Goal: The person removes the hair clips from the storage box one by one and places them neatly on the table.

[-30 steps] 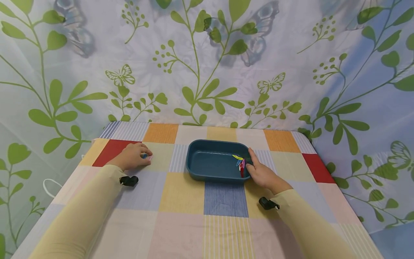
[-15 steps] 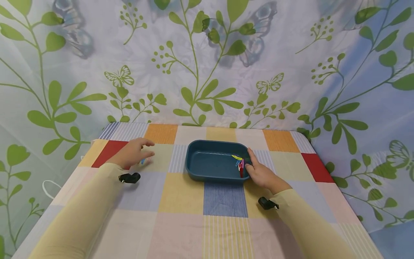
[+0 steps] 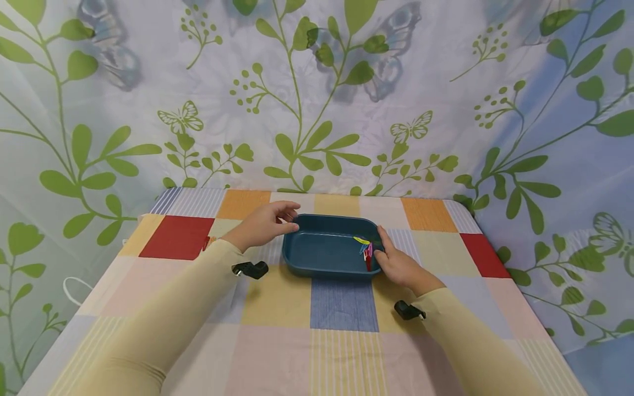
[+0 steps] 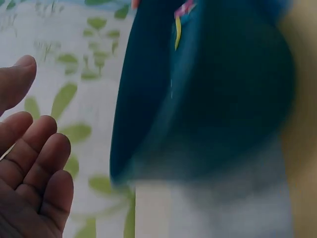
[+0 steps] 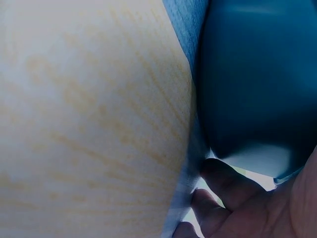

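A dark teal rectangular box (image 3: 322,273) sits on the table. Several small slim pieces (image 3: 368,250) in yellow, blue, pink and red lie at its right end; the left wrist view shows pink and yellow ones (image 4: 177,32). My right hand (image 3: 401,268) grips the right end, thumb at the rim, fingers along the outer wall. My left hand (image 3: 267,223) is at the box's left rim, fingers loosely bent and thumb apart, with nothing visible between them. Small red and orange pieces (image 3: 206,242) lie on the cloth by the left sleeve, partly hidden by it.
A patchwork-patterned cloth (image 3: 342,363) covers the table. Behind it hangs a curtain (image 3: 317,99) printed with leaves and butterflies. A white cable (image 3: 74,291) loops beside the left edge. Each sleeve has a black wrist camera (image 3: 251,269) at its cuff.
My left hand has lifted from the small pieces on the left, spread its fingers and moved right to the box's left rim. My right hand and the box have stayed in place.
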Available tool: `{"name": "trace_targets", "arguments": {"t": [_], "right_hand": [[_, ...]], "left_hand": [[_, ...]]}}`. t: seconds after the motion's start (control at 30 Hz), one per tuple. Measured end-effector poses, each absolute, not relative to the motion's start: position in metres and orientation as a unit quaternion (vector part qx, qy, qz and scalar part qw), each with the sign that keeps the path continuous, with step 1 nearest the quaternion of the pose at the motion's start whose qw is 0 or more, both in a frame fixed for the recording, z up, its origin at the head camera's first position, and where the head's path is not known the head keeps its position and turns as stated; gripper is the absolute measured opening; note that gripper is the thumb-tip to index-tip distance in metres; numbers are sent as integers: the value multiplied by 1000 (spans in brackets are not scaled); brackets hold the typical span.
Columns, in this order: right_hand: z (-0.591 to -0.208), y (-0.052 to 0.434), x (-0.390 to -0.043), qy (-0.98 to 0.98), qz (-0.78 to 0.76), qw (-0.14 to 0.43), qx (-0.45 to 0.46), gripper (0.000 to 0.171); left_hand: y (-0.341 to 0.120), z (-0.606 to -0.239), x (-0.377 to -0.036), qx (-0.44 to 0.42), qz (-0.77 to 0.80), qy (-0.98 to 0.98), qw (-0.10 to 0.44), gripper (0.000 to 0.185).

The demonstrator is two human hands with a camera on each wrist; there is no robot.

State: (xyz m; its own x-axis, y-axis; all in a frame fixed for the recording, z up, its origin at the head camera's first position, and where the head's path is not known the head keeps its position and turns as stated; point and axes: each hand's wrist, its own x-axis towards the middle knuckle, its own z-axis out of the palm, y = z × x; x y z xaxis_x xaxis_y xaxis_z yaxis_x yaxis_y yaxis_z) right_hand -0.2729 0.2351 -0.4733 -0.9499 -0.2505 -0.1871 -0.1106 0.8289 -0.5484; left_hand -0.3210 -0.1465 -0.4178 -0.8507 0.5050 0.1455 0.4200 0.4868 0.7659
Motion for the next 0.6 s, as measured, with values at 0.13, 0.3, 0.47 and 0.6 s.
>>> {"name": "trace_targets", "arguments": {"t": [0.13, 0.3, 0.47, 0.6], "right_hand": [[-473, 236, -273, 948, -276, 125, -95, 71], [-471, 236, -272, 950, -272, 115, -103, 70], [-469, 236, -271, 949, -275, 117, -103, 70], [-469, 236, -271, 949, -274, 121, -104, 70]], "left_hand": [[-108, -416, -327, 294, 431, 849, 82, 55], [-69, -415, -338, 307, 404, 854, 112, 56], [-37, -419, -352, 319, 377, 859, 137, 54], [-15, -427, -361, 330, 348, 863, 160, 50]]}}
